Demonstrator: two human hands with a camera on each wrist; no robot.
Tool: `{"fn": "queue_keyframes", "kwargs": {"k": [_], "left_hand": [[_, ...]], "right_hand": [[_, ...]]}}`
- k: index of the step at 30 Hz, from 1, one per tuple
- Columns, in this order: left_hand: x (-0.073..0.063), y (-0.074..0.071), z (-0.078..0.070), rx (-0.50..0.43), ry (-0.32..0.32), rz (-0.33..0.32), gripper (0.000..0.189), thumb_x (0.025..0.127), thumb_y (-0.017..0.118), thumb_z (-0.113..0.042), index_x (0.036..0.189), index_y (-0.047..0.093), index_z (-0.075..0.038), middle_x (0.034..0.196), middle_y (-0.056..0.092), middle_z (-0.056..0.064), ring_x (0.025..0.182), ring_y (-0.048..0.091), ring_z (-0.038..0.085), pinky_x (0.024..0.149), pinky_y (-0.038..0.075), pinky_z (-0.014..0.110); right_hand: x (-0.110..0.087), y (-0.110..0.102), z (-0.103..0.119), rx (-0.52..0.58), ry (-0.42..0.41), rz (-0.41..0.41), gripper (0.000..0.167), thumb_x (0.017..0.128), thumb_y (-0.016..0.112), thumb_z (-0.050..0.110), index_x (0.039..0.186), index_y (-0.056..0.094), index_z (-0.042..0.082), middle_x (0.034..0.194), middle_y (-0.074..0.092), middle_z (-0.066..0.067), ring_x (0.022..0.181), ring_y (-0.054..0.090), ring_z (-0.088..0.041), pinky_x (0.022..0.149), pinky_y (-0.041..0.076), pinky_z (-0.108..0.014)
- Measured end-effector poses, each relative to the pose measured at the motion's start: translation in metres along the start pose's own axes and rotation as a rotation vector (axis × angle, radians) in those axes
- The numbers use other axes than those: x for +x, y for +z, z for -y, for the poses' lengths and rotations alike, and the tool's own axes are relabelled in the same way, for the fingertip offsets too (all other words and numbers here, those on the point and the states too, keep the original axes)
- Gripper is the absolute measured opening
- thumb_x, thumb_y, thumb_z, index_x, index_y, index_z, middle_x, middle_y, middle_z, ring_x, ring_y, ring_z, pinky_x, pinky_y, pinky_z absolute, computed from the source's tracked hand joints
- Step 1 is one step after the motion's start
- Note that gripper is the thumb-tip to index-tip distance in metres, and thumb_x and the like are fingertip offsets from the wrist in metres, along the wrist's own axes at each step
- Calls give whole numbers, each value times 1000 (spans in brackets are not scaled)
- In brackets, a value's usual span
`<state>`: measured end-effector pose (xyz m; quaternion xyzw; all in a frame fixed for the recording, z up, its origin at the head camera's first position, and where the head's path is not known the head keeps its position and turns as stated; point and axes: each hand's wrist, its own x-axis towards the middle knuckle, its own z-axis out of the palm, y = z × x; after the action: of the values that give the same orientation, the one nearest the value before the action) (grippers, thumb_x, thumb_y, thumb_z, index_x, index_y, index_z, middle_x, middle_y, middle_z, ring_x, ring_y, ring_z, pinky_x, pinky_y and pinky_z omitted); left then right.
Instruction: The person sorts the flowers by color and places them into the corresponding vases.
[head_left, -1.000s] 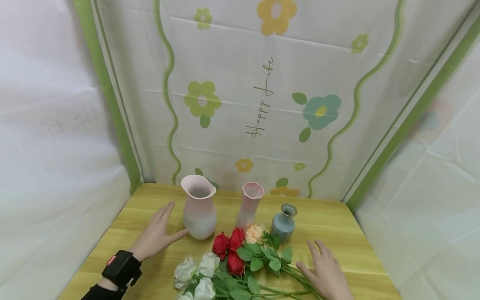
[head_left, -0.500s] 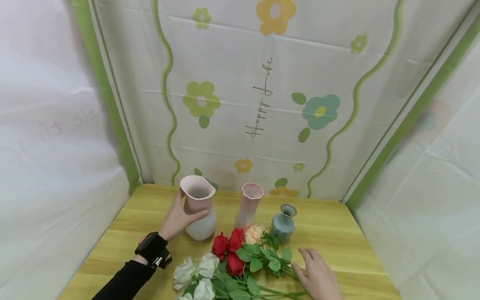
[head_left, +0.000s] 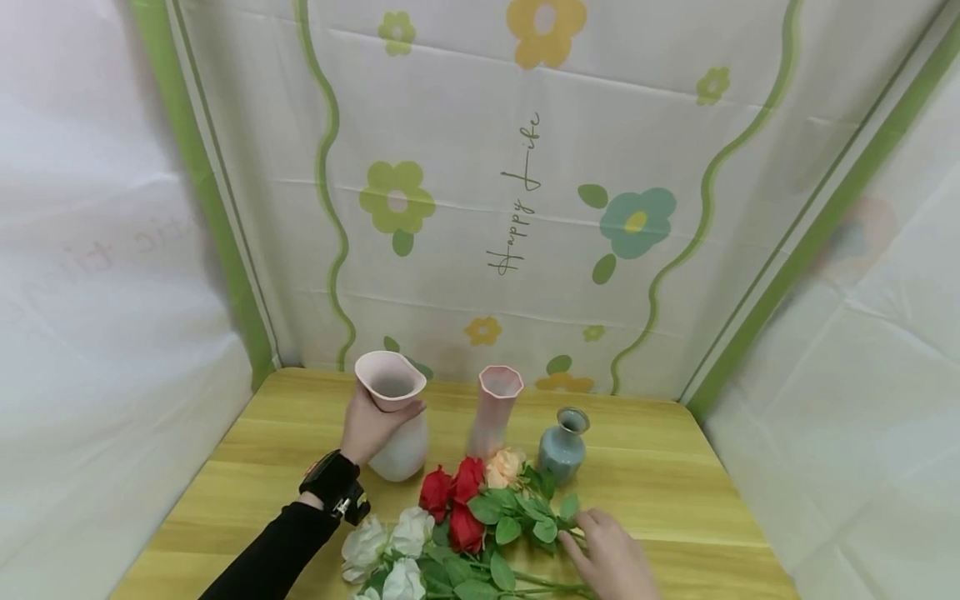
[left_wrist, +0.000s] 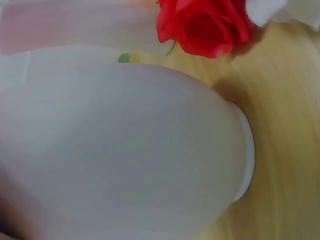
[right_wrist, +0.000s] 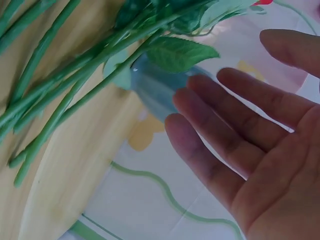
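My left hand [head_left: 371, 427] grips the neck of a large pink-and-white vase [head_left: 403, 450], thumb across its front. In the left wrist view the vase's pale body [left_wrist: 135, 145] fills most of the picture, its base close to the wood. My right hand [head_left: 611, 554] is beside the green stems of the roses. The right wrist view shows that hand's palm and relaxed fingers [right_wrist: 195, 150], apart from the stems [right_wrist: 65, 100]. Red roses [head_left: 467, 527], white roses [head_left: 411, 532] and a peach rose [head_left: 504, 467] lie together on the table.
A slim pink faceted vase [head_left: 495, 408] stands behind the roses, and a small blue-grey vase [head_left: 562, 454] is to its right. They share a wooden table [head_left: 667, 467] enclosed by white flower-printed cloth [head_left: 450, 275] at the back and sides.
My left hand has moved right from beside the large vase and taken hold of its neck. My right hand has moved left, closer to the stems and leaves.
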<state>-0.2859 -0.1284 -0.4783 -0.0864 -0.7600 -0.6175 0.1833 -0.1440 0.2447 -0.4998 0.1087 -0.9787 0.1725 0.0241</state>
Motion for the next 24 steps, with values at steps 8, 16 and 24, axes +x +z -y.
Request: {"fn": "queue_keyframes", "kwargs": {"k": [8, 16, 24], "left_hand": [[-7, -1, -27, 4, -1, 21, 83, 77, 85, -11, 140, 33, 0, 123, 54, 20, 109, 56, 34, 90, 47, 49], [-5, -4, -32, -17, 10, 13, 82, 76, 85, -7, 139, 33, 2, 124, 53, 22, 108, 56, 34, 90, 47, 48], [-6, -1, -30, -17, 9, 17, 83, 76, 85, -8, 139, 33, 3, 124, 53, 27, 109, 55, 39, 91, 47, 50]], "right_hand": [[-4, 4, 12, 112, -54, -14, 12, 90, 72, 30, 87, 71, 19, 81, 63, 12, 73, 63, -10, 59, 53, -29], [-2, 11, 17, 159, -173, 108, 6, 87, 76, 22, 83, 72, 18, 78, 60, 14, 70, 58, -4, 58, 51, -27], [4, 24, 25, 121, -391, 187, 9, 87, 77, 24, 81, 72, 18, 75, 56, 15, 67, 54, 0, 55, 48, -22]]}}
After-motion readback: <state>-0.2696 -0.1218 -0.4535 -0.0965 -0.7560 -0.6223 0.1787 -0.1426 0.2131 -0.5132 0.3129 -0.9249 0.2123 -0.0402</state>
